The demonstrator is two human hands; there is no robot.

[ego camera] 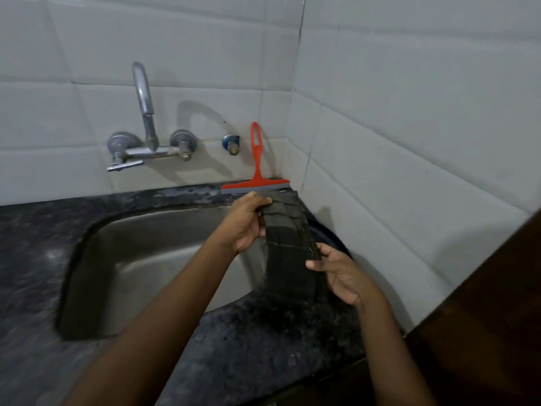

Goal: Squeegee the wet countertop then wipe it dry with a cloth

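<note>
**Readying the cloth for the drying pass**

Holding a dark folded cloth [288, 244] in the air over the sink's right rim, the person has it stretched between both hands. Nearest, at about 5 o'clock from the middle of the view, the right hand [341, 273] pinches the cloth's lower edge between thumb and fingers. A little farther, near the centre, the left hand [248, 221] grips the upper end, fingers curled round it. Below and around them lies the dark stone surface [240, 341], with the steel sink [140, 259] set into it at 9 o'clock. Farther back, at 12 o'clock, the red squeegee [256, 168] stands on its blade on the surface, handle leaning against the tiled wall [380, 127], no hand on it. The tap [145, 118] is mounted on the wall at 11 o'clock.

With the squeegee set aside, the scraping step looks done and the wiping step seems about to begin. The next move calls for bringing the cloth down flat onto the surface and pressing it along in strokes.
</note>
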